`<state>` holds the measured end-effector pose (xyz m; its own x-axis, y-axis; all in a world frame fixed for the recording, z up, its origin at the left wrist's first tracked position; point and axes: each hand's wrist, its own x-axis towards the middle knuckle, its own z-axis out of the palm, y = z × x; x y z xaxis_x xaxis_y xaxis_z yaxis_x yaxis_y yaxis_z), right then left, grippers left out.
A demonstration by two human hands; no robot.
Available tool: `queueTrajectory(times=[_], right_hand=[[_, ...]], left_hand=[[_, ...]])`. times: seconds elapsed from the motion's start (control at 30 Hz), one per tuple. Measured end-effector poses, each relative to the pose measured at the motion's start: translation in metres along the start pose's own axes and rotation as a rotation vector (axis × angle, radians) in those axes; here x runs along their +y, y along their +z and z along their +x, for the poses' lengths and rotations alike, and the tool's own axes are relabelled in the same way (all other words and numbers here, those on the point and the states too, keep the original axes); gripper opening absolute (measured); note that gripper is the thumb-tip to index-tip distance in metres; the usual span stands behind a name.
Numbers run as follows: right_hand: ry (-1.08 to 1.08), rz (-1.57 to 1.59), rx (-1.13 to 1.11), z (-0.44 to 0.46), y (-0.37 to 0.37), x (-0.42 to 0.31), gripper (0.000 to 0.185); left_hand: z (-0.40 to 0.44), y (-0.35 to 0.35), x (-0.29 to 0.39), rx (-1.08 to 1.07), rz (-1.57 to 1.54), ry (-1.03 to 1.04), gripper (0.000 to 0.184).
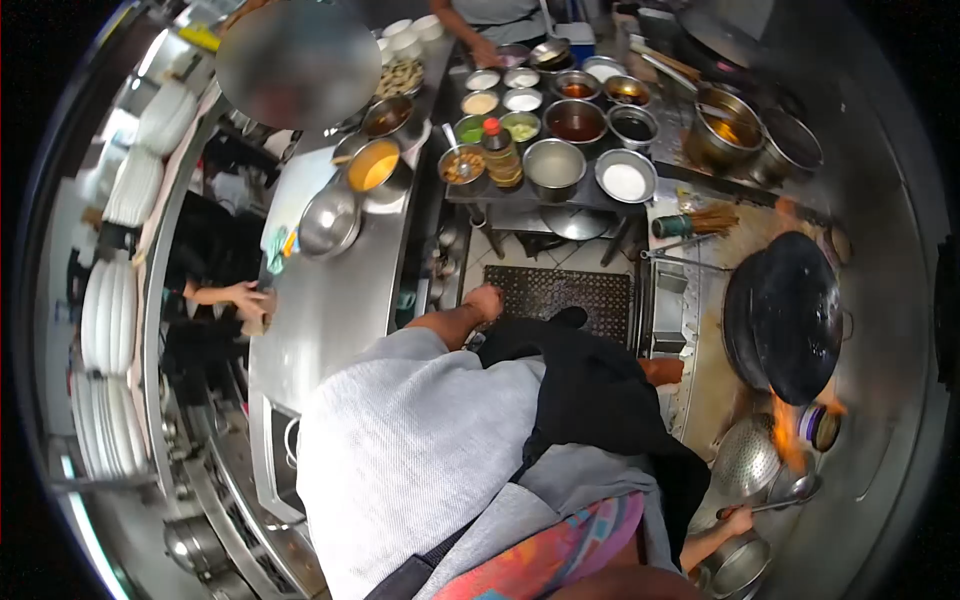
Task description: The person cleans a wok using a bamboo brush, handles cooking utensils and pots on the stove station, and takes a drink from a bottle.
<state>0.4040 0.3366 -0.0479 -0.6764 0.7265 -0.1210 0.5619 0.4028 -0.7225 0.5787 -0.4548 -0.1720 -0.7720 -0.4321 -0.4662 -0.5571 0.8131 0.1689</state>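
My left hand is curled into a loose fist above the dark floor mat, with nothing visible sticking out of it. At the lower right, my right hand is closed around the handle of a ladle. The ladle's bowl is beside a perforated metal strainer and close to an orange flame. A large black wok stands tilted on the stove above the flame. Below my right hand is a metal pot.
Ahead stands a table with several sauce bowls, including a white-filled bowl, and a bottle. On the left counter are a metal bowl and an orange-filled pot. Stacked plates line a shelf. Co-workers stand ahead and left.
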Motion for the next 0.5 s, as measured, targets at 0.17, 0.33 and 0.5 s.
queueTrajectory(times=[0.17, 0.33, 0.5], right_hand=[[0.385, 0.584, -0.468, 0.081, -0.006, 0.040, 0.017], [0.497, 1.453, -0.343, 0.105, -0.019, 0.026, 0.012], [0.453, 1.792, -0.712, 0.113, -0.062, 0.028, 0.004]], left_hand=[[-0.037, -0.024, -0.006, -0.032, 0.088, -0.061, 0.027], [-0.058, -0.054, 0.017, -0.068, 0.195, -0.022, 0.026], [-0.038, -0.038, 0.021, 0.025, 0.182, 0.155, 0.027]])
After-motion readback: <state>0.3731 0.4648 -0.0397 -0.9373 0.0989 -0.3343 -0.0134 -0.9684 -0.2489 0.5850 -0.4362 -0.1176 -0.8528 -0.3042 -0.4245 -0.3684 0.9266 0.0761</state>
